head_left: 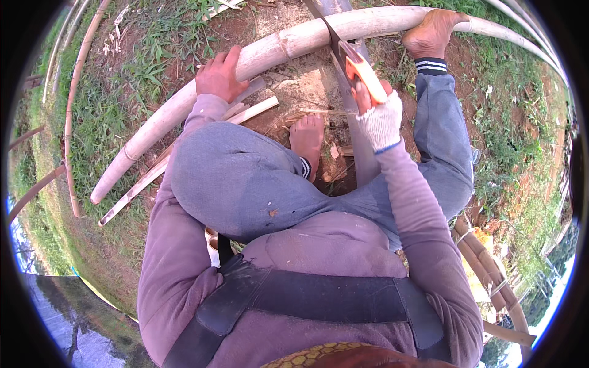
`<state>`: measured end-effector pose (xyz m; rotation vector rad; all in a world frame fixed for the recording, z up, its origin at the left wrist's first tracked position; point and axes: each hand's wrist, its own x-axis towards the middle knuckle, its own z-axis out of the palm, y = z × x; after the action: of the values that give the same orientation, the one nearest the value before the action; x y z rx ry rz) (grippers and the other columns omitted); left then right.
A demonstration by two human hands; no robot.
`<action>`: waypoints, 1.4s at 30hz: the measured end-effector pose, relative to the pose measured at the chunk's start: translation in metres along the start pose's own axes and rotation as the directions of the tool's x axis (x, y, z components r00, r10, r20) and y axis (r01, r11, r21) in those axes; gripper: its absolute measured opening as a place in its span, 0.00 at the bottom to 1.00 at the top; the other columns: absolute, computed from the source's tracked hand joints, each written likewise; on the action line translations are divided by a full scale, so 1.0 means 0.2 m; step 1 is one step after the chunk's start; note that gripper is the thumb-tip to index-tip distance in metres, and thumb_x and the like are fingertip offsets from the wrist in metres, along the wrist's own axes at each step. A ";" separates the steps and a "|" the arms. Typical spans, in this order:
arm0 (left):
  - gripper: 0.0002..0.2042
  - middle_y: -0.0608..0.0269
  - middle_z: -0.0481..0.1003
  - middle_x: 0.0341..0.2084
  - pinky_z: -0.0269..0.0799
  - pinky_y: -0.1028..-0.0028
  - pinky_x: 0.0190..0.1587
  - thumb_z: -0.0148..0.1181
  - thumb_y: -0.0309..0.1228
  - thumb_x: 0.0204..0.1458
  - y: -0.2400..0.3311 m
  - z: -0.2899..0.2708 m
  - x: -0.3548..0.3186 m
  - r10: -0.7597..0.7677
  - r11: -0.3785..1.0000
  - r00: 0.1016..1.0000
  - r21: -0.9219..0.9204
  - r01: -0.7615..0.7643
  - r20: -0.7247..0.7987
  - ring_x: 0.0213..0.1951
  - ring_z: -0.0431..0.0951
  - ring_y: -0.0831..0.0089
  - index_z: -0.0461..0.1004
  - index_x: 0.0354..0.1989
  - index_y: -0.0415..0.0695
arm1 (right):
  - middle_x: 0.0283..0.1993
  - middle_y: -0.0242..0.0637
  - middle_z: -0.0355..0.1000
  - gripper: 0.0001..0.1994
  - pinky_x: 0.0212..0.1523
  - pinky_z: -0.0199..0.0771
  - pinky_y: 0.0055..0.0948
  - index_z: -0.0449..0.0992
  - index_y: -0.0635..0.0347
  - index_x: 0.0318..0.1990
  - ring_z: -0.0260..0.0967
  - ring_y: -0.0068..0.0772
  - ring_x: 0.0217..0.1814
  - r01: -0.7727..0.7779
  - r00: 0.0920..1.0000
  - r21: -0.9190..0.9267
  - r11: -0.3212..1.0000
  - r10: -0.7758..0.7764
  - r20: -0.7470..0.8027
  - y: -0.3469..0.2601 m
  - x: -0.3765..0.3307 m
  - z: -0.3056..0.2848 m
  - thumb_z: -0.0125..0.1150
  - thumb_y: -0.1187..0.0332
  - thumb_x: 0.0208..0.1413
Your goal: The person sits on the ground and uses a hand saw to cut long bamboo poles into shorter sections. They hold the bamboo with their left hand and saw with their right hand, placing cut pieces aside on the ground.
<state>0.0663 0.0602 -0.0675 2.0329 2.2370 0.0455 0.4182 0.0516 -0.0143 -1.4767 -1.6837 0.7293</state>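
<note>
The gloved right hand [379,116] is clamped around the orange handle of a handsaw [363,72], its blade crossing the thick bamboo pole [270,55] at 12 o'clock. The bare left hand [219,76] presses flat on the pole at 11 o'clock. Split bamboo strips [248,111] lie on the ground just below.

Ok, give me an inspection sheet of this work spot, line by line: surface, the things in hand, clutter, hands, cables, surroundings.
Surface: bare reddish soil with grass at the edges.
Job's things: long pale bamboo pole lying across the ground; handsaw with an orange handle, blade on the pole.
Clutter: split bamboo strips and chips near the feet.
Hands: left hand bare, pressing on the pole; right hand in a white fingerless glove, gripping the saw handle. A bare foot also rests on the pole.
Cables: nothing seen.
Surroundings: thinner bamboo canes on the left, bundled bamboo pieces on the right.
</note>
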 end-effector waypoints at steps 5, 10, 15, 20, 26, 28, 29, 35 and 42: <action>0.44 0.59 0.77 0.62 0.74 0.53 0.64 0.79 0.46 0.43 -0.12 -0.07 -0.07 -0.092 0.995 0.994 0.035 0.090 0.065 0.62 0.79 0.55 0.65 0.72 0.63 | 0.29 0.53 0.80 0.19 0.35 0.80 0.41 0.82 0.67 0.42 0.82 0.55 0.33 0.073 0.997 -0.118 0.990 -0.070 0.029 -0.19 0.22 0.19 0.70 0.55 0.64; 0.45 0.61 0.77 0.62 0.74 0.54 0.64 0.79 0.46 0.43 -0.11 -0.05 -0.11 -0.105 0.994 0.994 0.040 0.104 0.026 0.61 0.79 0.56 0.64 0.74 0.63 | 0.33 0.41 0.79 0.10 0.35 0.77 0.33 0.78 0.66 0.45 0.79 0.34 0.31 0.086 0.987 -0.079 0.993 -0.074 0.141 -0.17 -0.56 -0.46 0.67 0.67 0.65; 0.44 0.61 0.78 0.60 0.74 0.54 0.64 0.80 0.47 0.42 -0.03 -0.01 -0.02 -0.045 0.999 0.999 0.012 0.044 0.016 0.62 0.79 0.56 0.66 0.72 0.62 | 0.30 0.45 0.80 0.12 0.32 0.80 0.37 0.79 0.66 0.45 0.80 0.45 0.28 0.100 0.994 -0.048 0.994 -0.099 0.035 0.01 -0.19 -0.09 0.71 0.66 0.63; 0.45 0.60 0.77 0.62 0.74 0.55 0.65 0.79 0.46 0.42 -0.05 -0.02 -0.01 -0.070 0.998 0.997 0.006 0.070 0.042 0.63 0.78 0.56 0.65 0.73 0.62 | 0.31 0.55 0.80 0.19 0.36 0.79 0.47 0.82 0.65 0.41 0.81 0.61 0.35 0.062 0.998 -0.082 0.995 -0.062 -0.005 -0.14 0.26 0.21 0.69 0.53 0.65; 0.46 0.61 0.76 0.63 0.74 0.55 0.65 0.80 0.45 0.41 -0.07 -0.01 -0.07 -0.084 0.996 0.996 0.004 0.084 0.020 0.62 0.79 0.56 0.66 0.73 0.61 | 0.28 0.42 0.77 0.09 0.30 0.76 0.36 0.77 0.65 0.42 0.78 0.36 0.26 0.116 0.991 -0.097 0.988 -0.109 0.081 -0.16 -0.54 -0.43 0.70 0.69 0.63; 0.46 0.60 0.76 0.63 0.74 0.55 0.65 0.80 0.46 0.42 -0.06 -0.02 -0.06 -0.091 0.996 0.995 0.015 0.091 0.037 0.62 0.79 0.56 0.66 0.73 0.61 | 0.27 0.41 0.76 0.10 0.31 0.77 0.34 0.77 0.65 0.43 0.79 0.37 0.27 0.158 0.987 -0.098 0.983 -0.154 0.047 -0.11 -0.60 -0.41 0.71 0.69 0.62; 0.46 0.60 0.76 0.63 0.74 0.55 0.65 0.80 0.46 0.42 -0.06 -0.02 -0.04 -0.091 0.996 0.995 0.003 0.091 0.032 0.62 0.79 0.56 0.66 0.73 0.61 | 0.27 0.39 0.76 0.10 0.31 0.77 0.34 0.77 0.66 0.43 0.79 0.36 0.27 0.185 0.982 -0.125 0.975 -0.179 0.056 -0.06 -0.51 -0.32 0.72 0.70 0.62; 0.46 0.60 0.77 0.61 0.75 0.54 0.64 0.79 0.45 0.42 -0.03 0.00 0.00 -0.040 0.999 0.999 0.020 0.040 0.004 0.61 0.79 0.56 0.65 0.73 0.61 | 0.28 0.54 0.78 0.20 0.32 0.80 0.45 0.81 0.66 0.41 0.80 0.61 0.32 0.093 0.995 -0.071 0.993 -0.096 -0.040 -0.11 0.26 0.20 0.68 0.53 0.65; 0.45 0.56 0.78 0.59 0.77 0.52 0.60 0.80 0.44 0.40 -0.11 0.04 -0.07 -0.029 0.999 0.997 -0.022 0.028 -0.070 0.58 0.81 0.52 0.67 0.71 0.60 | 0.28 0.39 0.77 0.08 0.30 0.77 0.34 0.77 0.64 0.42 0.79 0.33 0.28 0.058 0.996 -0.071 0.996 -0.053 0.072 -0.20 -0.52 -0.40 0.70 0.71 0.63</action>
<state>0.0466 0.0445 -0.0767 2.0191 2.2959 0.1397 0.4666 -0.0638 0.0444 -1.4636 -1.8143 0.7029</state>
